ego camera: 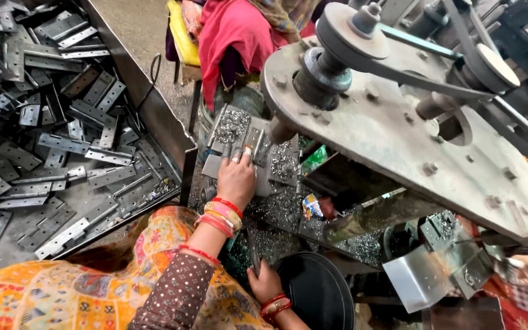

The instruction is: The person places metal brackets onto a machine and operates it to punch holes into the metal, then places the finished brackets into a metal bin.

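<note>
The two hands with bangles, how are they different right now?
The left hand reaches far forward and lies flat, fingers spread on a metal plate under the machine. The right hand stays close to the body, curled around a thin dark tool. The left hand sits among shiny metal shavings; the right hand is beside a black round lid. Both wrists wear red bangles.

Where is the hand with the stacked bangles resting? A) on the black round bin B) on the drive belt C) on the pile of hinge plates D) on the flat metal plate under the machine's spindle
D: the left hand lies with fingers spread on the metal plate, amid shavings, below the spindle.
</note>
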